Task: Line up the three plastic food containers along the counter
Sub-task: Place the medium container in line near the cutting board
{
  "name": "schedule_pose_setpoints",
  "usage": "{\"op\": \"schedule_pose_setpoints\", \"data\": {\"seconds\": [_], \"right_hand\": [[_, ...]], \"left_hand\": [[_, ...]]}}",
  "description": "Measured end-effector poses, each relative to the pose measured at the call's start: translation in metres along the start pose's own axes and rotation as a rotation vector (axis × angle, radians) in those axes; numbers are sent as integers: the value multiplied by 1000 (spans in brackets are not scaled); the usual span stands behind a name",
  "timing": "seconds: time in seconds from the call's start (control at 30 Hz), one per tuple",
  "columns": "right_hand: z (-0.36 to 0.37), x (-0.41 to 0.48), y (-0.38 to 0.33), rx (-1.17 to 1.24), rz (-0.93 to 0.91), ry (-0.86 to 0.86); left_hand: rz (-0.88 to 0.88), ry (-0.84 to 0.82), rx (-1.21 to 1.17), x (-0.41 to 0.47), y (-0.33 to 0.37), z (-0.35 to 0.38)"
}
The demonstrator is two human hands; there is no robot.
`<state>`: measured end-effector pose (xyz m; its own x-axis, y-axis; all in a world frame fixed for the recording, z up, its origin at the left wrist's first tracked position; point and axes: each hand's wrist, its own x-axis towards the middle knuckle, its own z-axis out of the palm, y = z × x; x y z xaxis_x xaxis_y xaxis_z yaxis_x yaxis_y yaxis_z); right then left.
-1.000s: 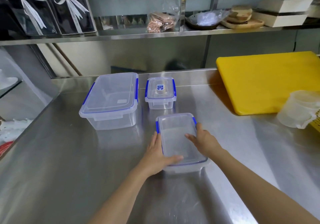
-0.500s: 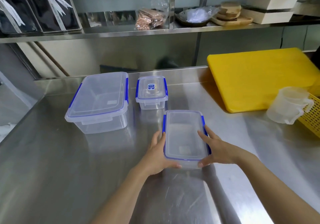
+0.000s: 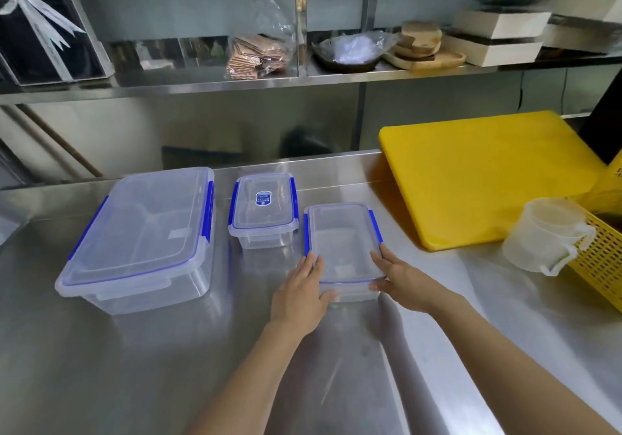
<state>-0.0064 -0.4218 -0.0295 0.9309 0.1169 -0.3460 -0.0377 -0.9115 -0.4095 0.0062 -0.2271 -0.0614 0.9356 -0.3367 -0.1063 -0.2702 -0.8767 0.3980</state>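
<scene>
Three clear plastic containers with blue lid clips stand on the steel counter [image 3: 134,367]. The large container [image 3: 141,232] is at the left, and the small container [image 3: 264,207] with a blue label sits in the middle. Just right of the small one and slightly nearer to me is the medium container [image 3: 343,239]. My left hand [image 3: 299,295] grips its near left side. My right hand [image 3: 404,278] grips its near right corner. The medium container rests on the counter.
A yellow cutting board [image 3: 488,175] lies to the right of the containers. A clear measuring jug [image 3: 548,232] leans against a yellow basket [image 3: 602,259] at the right edge. A steel shelf [image 3: 303,78] with packets, wooden trays and boxes runs above the counter's back.
Both hands have pushed the medium container away from me and to the right, up beside the small container. My view has shifted a little to the right.
</scene>
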Motion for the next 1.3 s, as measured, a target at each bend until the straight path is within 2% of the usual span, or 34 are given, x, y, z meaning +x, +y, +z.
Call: {"op": "schedule_pose_setpoints", "data": {"seconds": [0.23, 0.43, 0.53, 0.63, 0.87, 1.2, 1.3], "right_hand": [[-21, 73, 19, -55, 17, -37], [-41, 111, 34, 22, -24, -23], [-43, 122, 35, 62, -24, 41], [-35, 134, 34, -24, 22, 133], [-41, 140, 56, -164, 41, 252], [-66, 138, 96, -79, 55, 227], [-68, 136, 101, -42, 57, 235]], "left_hand": [[-21, -33, -16, 68, -2, -5], [-64, -2, -111, 117, -1, 3], [-86, 37, -191, 131, 1, 6], [-108, 74, -217, 141, 4, 7], [-101, 94, -250, 165, 20, 12], [-17, 82, -290, 179, 55, 22], [7, 51, -222, 185, 60, 22]]}}
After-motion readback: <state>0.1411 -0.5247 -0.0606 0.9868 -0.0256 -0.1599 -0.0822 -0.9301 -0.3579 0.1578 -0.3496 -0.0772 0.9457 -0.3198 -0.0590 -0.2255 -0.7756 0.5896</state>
